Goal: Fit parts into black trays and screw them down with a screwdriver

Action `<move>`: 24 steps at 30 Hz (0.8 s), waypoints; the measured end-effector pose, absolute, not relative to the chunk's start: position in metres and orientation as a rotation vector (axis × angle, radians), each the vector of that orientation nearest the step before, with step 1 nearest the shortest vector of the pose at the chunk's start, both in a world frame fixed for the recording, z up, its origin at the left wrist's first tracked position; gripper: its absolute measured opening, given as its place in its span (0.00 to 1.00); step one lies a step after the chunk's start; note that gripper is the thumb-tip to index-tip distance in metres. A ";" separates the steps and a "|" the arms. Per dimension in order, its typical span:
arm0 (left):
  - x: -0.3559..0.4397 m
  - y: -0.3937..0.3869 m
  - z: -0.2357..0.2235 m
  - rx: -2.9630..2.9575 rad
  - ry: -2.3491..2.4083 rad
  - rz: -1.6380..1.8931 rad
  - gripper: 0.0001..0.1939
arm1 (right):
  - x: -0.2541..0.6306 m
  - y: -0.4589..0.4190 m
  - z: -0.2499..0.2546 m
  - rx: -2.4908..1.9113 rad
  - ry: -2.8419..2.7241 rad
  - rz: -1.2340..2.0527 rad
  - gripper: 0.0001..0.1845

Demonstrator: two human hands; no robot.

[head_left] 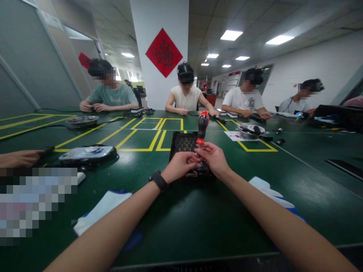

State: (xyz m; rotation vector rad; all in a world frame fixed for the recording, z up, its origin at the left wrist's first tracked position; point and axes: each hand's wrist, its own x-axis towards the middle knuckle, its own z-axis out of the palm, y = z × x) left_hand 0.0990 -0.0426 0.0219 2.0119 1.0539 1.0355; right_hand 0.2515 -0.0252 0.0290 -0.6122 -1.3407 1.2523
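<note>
A screwdriver (203,126) with a red and black handle stands nearly upright, handle up, in front of me. My right hand (214,156) is closed around its shaft just below the handle. My left hand (181,165) is closed beside it, thumb and fingers pinched close to the shaft; what they hold, if anything, is too small to make out. Under both hands lies a black open case (181,141) with a patterned inside, its near part largely covered by the hands. The screwdriver's tip is hidden among my fingers.
White and blue gloves (106,207) lie by my left forearm, another glove (272,194) by my right. A metal bowl (82,121) stands far left, a bowl of black parts (252,130) to the right. Several people sit around the green table (241,223); a co-worker's hand (21,160) is at left.
</note>
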 end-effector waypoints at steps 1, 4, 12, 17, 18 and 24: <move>0.099 -0.043 0.022 2.018 1.047 1.029 0.12 | 0.251 -0.025 0.029 -0.606 -1.343 1.247 0.16; 0.098 -0.045 0.024 2.073 1.015 1.006 0.10 | 0.252 -0.025 0.030 -0.595 -1.368 1.248 0.15; 0.097 -0.048 0.030 2.186 0.977 1.021 0.08 | 0.254 -0.023 0.027 -0.581 -1.402 1.304 0.16; 0.099 -0.046 0.026 2.102 1.032 1.074 0.08 | 0.252 -0.021 0.025 -0.583 -1.364 1.265 0.15; 0.100 -0.046 0.025 2.099 1.045 1.086 0.08 | 0.252 -0.022 0.026 -0.584 -1.365 1.260 0.14; 0.099 -0.045 0.024 2.106 1.077 1.047 0.10 | 0.251 -0.024 0.028 -0.574 -1.376 1.241 0.15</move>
